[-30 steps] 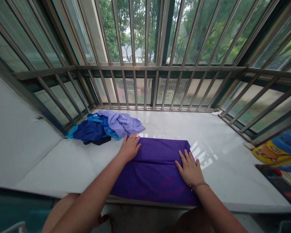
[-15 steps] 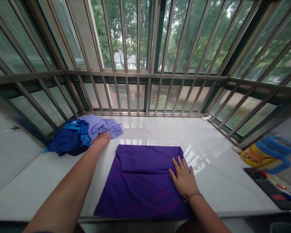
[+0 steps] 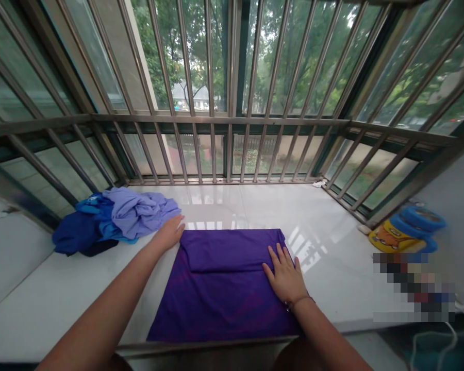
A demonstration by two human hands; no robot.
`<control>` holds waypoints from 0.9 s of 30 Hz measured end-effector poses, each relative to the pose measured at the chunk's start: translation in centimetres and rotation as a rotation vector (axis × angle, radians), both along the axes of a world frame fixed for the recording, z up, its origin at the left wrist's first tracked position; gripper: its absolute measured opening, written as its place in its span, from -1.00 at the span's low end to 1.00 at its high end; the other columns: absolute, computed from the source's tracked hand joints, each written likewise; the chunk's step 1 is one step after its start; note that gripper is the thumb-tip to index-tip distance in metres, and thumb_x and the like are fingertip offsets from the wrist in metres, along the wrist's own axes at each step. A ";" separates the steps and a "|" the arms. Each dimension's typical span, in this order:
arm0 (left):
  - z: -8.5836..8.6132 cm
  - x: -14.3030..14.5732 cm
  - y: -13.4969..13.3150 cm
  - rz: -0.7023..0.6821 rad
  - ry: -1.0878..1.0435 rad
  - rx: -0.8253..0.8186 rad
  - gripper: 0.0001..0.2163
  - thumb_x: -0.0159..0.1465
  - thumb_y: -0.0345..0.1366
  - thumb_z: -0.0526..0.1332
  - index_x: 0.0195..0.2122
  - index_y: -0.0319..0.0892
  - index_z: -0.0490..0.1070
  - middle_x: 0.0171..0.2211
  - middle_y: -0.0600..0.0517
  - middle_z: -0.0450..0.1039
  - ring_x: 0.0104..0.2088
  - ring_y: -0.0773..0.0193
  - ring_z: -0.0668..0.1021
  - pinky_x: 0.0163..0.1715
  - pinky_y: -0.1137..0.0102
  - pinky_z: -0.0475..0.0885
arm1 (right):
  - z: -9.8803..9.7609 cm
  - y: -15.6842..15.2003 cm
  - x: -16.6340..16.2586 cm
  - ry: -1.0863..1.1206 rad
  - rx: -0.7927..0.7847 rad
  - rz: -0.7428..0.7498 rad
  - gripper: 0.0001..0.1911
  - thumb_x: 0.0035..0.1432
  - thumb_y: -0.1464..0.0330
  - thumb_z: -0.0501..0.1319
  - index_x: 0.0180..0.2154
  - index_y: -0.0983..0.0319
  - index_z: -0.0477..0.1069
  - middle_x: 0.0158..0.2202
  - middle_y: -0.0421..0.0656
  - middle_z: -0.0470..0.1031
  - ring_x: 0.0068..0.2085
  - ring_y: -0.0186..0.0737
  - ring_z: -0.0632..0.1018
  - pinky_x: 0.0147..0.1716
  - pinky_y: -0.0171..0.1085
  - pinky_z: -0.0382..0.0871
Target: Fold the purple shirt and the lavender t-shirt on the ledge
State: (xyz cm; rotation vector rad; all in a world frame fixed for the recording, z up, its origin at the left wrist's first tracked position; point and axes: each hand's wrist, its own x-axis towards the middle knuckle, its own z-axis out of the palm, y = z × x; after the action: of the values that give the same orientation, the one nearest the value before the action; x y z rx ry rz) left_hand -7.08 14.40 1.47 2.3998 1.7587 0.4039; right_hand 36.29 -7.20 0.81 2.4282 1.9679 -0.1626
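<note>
A dark purple cloth garment lies spread before me, with a folded band across its far part. My right hand rests flat on its right side, fingers spread, a thin bracelet at the wrist. Close to the garment's far left corner is my left hand, its fingers stretched out and holding nothing. Just beyond those fingertips sits a crumpled lavender cloth, piled against rumpled blue clothes on the left.
The white sill carries everything and ends at a near edge. Metal window bars enclose its far side. At right stands a blue and yellow mug-shaped container, beside a pixelated patch. A white cable hangs at lower right.
My left hand has come off the lavender cloth towards the purple garment's corner. The lavender cloth sits more bunched onto the blue pile. My right hand stays on the garment; the view has shifted slightly.
</note>
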 end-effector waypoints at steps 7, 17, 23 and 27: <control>-2.8 5.3 -7.4 0.025 0.006 -0.013 -0.43 0.55 0.00 -0.03 0.49 -0.10 0.28 0.54 -0.20 0.17 0.54 -0.11 0.22 0.50 -0.20 0.06 | 0.0 0.0 0.1 -0.016 -0.003 0.011 -0.25 0.56 -0.03 -0.08 0.59 0.11 -0.01 0.64 -0.04 -0.16 0.62 0.09 -0.07 0.51 0.27 -0.16; -2.6 0.5 -11.2 0.119 -0.615 -0.005 -0.43 0.47 0.04 0.06 0.40 -0.13 0.35 0.50 -0.13 0.27 0.49 0.05 0.35 0.51 0.05 0.20 | -0.4 1.7 1.2 -0.013 -0.004 0.036 -0.25 0.56 -0.05 -0.12 0.60 0.08 -0.05 0.64 -0.06 -0.17 0.62 0.08 -0.07 0.51 0.31 -0.20; -4.2 -0.6 -16.8 0.067 -0.513 -0.001 -0.50 0.47 0.05 0.11 0.29 -0.08 0.49 0.36 -0.11 0.49 0.40 0.02 0.48 0.47 -0.02 0.29 | -0.5 2.4 1.4 -0.017 0.001 0.033 -0.25 0.56 -0.04 -0.11 0.60 0.10 -0.04 0.64 -0.05 -0.15 0.61 0.09 -0.06 0.50 0.32 -0.17; -4.0 0.3 -16.9 0.025 -0.355 0.064 -0.65 0.46 -0.02 0.15 0.07 -0.03 0.63 0.32 -0.09 0.53 0.37 -0.06 0.51 0.46 -0.12 0.29 | -0.2 2.4 1.2 -0.024 0.009 0.040 -0.26 0.57 -0.04 -0.12 0.60 0.11 -0.03 0.64 -0.02 -0.13 0.61 0.10 -0.04 0.49 0.32 -0.13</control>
State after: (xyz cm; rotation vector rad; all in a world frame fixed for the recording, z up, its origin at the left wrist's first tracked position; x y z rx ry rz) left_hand -6.76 -2.46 -2.51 2.1783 1.6372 0.8419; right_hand 37.52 -4.77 0.61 2.3822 2.0106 -0.1242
